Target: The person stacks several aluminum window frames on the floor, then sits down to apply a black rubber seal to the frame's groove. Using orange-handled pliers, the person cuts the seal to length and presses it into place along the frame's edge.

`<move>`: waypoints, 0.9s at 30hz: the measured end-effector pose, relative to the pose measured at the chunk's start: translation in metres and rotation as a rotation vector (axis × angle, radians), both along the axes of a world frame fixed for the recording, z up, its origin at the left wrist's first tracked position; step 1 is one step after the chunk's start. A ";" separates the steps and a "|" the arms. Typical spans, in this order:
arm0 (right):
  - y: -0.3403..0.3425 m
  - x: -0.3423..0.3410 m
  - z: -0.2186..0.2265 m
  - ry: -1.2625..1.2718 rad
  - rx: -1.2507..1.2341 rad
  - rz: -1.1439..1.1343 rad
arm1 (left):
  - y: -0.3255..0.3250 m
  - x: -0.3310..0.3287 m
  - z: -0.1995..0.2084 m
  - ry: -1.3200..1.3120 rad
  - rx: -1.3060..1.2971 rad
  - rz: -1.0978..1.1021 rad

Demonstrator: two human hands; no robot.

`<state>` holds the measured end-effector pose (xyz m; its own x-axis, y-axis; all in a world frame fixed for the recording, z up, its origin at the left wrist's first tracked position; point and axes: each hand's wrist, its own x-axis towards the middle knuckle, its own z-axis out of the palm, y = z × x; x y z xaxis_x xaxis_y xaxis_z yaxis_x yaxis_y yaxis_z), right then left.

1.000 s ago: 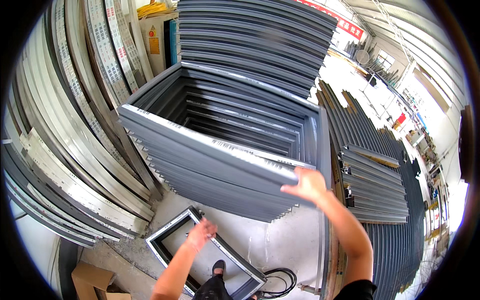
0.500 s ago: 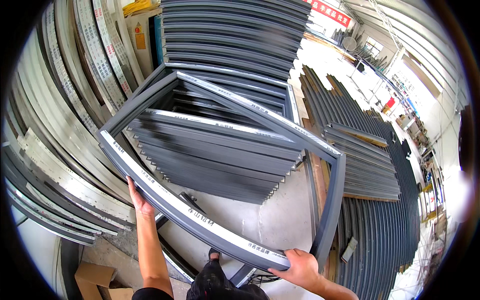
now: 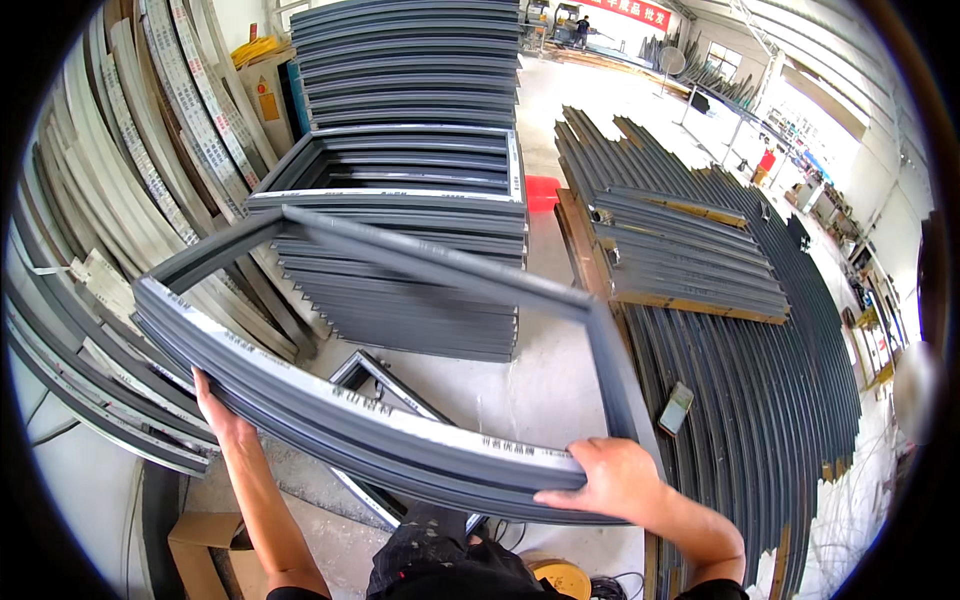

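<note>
Between my hands I carry a dark grey rectangular window frame [image 3: 400, 449], its near bar covered with white printed film. My left hand [image 3: 226, 418] supports that bar from below near its left end, fingers partly behind it. At the bar's right end my right hand [image 3: 605, 478] grips the corner, thumb lying along the near side. The frame is tilted and held off the floor. Beyond it rises a tall stack of similar grey frames [image 3: 400, 310], with an open rectangular frame [image 3: 516, 165] on its nearer part.
Long pale and grey profiles [image 3: 130, 240] lean at the left. Dark profiles [image 3: 740, 420] lie in a wide pile at right, bearing a phone-like object [image 3: 676, 409]. Another frame [image 3: 410, 400] lies low, near my legs. A cardboard box [image 3: 195, 560] and yellow bucket [image 3: 560, 578] are near my feet.
The held frame has come nearer and to the left, away from the stack, its tilt changed. Both hands keep their hold. My view has turned, bringing the bucket and a red object into sight.
</note>
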<state>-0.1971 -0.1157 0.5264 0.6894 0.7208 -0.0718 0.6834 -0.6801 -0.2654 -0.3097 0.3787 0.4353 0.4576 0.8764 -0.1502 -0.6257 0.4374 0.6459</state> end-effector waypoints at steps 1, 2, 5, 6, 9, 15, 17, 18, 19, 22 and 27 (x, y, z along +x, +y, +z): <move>-0.003 0.003 0.005 0.064 0.003 0.002 | -0.001 -0.004 0.012 0.034 0.046 0.027; -0.003 0.009 0.006 0.173 -0.039 0.014 | -0.002 -0.006 0.023 0.104 -0.008 0.022; -0.002 0.023 -0.006 0.493 -0.151 -0.030 | -0.005 0.014 0.037 0.314 -0.114 0.043; -0.008 0.025 -0.019 0.584 -0.137 -0.025 | 0.000 0.021 0.022 0.339 -0.127 -0.001; -0.032 0.009 -0.070 0.824 -0.107 -0.011 | -0.004 0.012 -0.038 0.438 -0.239 -0.141; -0.055 -0.052 -0.148 1.035 -0.352 -0.068 | -0.048 -0.058 -0.182 0.632 -0.354 -0.117; -0.048 -0.071 -0.151 1.075 -0.443 -0.094 | -0.058 -0.085 -0.222 0.549 -0.436 -0.227; -0.042 -0.076 -0.149 1.098 -0.494 -0.142 | -0.066 -0.085 -0.232 0.609 -0.481 -0.238; -0.033 -0.079 -0.149 1.117 -0.545 -0.185 | -0.072 -0.086 -0.239 0.666 -0.524 -0.246; -0.016 -0.083 -0.162 1.128 -0.575 -0.245 | -0.061 -0.090 -0.291 0.608 -0.527 -0.305; 0.029 -0.093 -0.159 1.046 -0.604 -0.354 | -0.025 -0.043 -0.292 0.517 -0.544 -0.353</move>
<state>-0.2897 -0.0867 0.3679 0.2520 0.1701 -0.9527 0.0896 -0.9843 -0.1520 -0.3526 0.3540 0.1433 0.4492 0.4385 -0.7784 -0.0756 0.8868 0.4559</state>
